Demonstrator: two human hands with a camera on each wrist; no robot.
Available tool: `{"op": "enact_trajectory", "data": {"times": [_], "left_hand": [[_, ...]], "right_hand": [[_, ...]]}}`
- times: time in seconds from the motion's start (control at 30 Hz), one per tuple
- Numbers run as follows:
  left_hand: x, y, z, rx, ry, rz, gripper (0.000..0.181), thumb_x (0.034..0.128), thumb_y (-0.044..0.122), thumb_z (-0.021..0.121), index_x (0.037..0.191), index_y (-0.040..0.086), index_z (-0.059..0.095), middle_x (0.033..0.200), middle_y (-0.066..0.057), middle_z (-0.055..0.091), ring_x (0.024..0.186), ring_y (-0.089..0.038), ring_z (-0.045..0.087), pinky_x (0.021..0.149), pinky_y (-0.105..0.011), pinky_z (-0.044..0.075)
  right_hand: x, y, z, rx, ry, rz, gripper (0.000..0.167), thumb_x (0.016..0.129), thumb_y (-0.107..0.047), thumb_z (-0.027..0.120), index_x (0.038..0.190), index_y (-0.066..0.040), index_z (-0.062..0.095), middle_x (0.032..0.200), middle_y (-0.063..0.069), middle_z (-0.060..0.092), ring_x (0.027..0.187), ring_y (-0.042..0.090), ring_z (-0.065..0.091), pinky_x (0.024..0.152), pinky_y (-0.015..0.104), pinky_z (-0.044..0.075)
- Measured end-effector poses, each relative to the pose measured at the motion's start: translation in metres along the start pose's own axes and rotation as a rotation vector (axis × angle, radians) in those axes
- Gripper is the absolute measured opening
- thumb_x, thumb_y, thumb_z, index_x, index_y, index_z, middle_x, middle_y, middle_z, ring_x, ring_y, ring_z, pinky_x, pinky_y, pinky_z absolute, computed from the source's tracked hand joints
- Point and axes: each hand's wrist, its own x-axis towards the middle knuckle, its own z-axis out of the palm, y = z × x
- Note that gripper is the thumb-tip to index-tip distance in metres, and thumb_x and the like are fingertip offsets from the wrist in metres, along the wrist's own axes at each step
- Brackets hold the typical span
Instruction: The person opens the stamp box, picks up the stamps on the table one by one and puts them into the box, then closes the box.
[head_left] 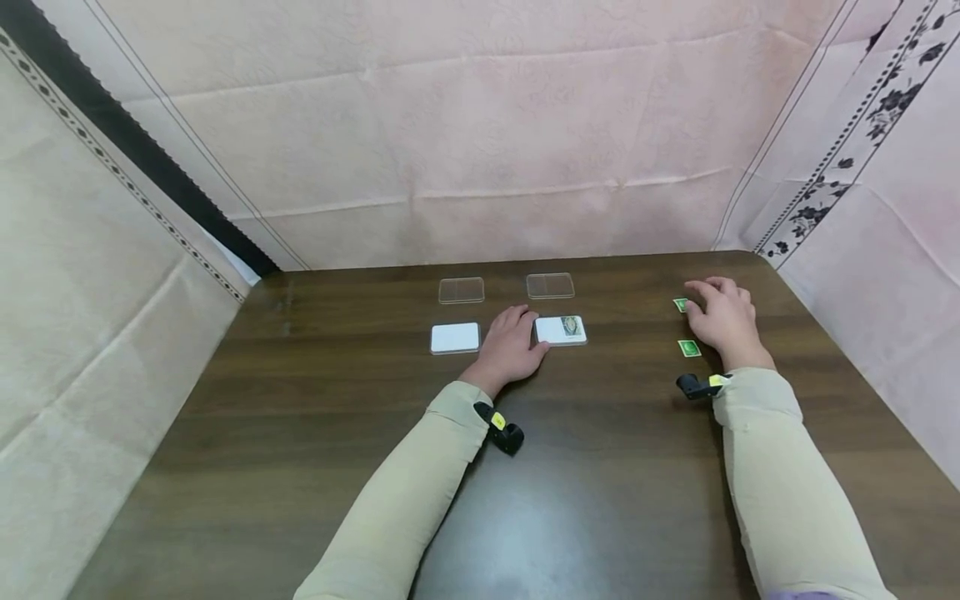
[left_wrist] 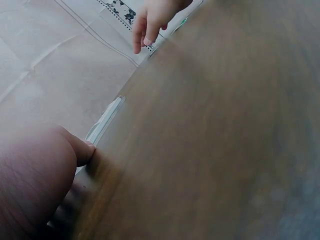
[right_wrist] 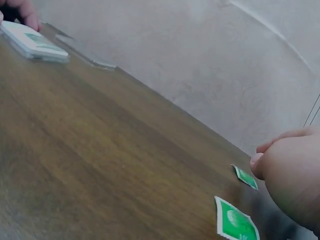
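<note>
My left hand (head_left: pixel 512 346) holds the left end of a shallow clear plastic case (head_left: pixel 551 333) with a white insert, thumb at the near edge and fingers at the far edge. A greyish-green stamp (head_left: pixel 571 326) lies on the insert's right part. In the left wrist view the thumb (left_wrist: pixel 86 151) touches the case's side. My right hand (head_left: pixel 723 321) hovers with bent fingers beside the farther green stamp (head_left: pixel 681 305), partly covering it in the head view. A nearer green stamp (head_left: pixel 689 348) lies flat below that hand.
Left of my left hand sits a second case (head_left: pixel 455 338) with a plain white insert. Two transparent lids (head_left: pixel 461 290) (head_left: pixel 550 286) lie behind the cases. Cloth (head_left: pixel 480 167) hangs behind the brown table (head_left: pixel 337 433).
</note>
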Motion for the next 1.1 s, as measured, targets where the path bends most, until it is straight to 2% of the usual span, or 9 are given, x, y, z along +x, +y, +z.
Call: {"op": "enact_trajectory", "data": {"times": [0.2, 0.57, 0.87, 1.1], "left_hand": [[-0.002, -0.001, 0.003, -0.01, -0.013, -0.004, 0.061, 0.1029, 0.044, 0.052, 0.153, 0.011, 0.04, 0.162, -0.011, 0.031, 0.151, -0.025, 0.023, 0.124, -0.039, 0.015], [-0.003, -0.001, 0.005, -0.012, -0.014, -0.008, 0.061, 0.1031, 0.045, 0.051, 0.153, 0.011, 0.04, 0.163, -0.011, 0.03, 0.152, -0.025, 0.022, 0.124, -0.038, 0.015], [-0.001, 0.001, 0.003, -0.012, -0.009, -0.004, 0.061, 0.1028, 0.045, 0.052, 0.153, 0.011, 0.04, 0.163, -0.011, 0.03, 0.152, -0.025, 0.022, 0.124, -0.039, 0.015], [-0.001, -0.001, 0.001, -0.002, -0.003, -0.009, 0.061, 0.1027, 0.045, 0.052, 0.153, 0.012, 0.04, 0.162, -0.01, 0.03, 0.151, -0.025, 0.022, 0.124, -0.038, 0.015]], "right_hand": [[0.001, 0.009, 0.011, -0.041, -0.054, 0.021, 0.046, 0.107, -0.03, 0.042, 0.144, -0.004, 0.048, 0.15, 0.035, 0.027, 0.13, 0.064, 0.022, 0.102, 0.074, 0.017], [0.002, 0.003, 0.012, -0.031, -0.053, 0.1, 0.043, 0.104, -0.029, 0.046, 0.136, -0.002, 0.052, 0.147, 0.037, 0.029, 0.129, 0.063, 0.023, 0.102, 0.072, 0.02], [0.002, -0.001, 0.007, -0.029, -0.058, 0.124, 0.039, 0.103, -0.029, 0.047, 0.132, -0.003, 0.053, 0.147, 0.038, 0.027, 0.128, 0.063, 0.023, 0.101, 0.072, 0.021], [0.002, -0.006, 0.007, -0.038, -0.019, 0.13, 0.036, 0.103, -0.029, 0.049, 0.128, -0.004, 0.057, 0.137, 0.038, 0.033, 0.121, 0.059, 0.027, 0.096, 0.069, 0.026]]}}
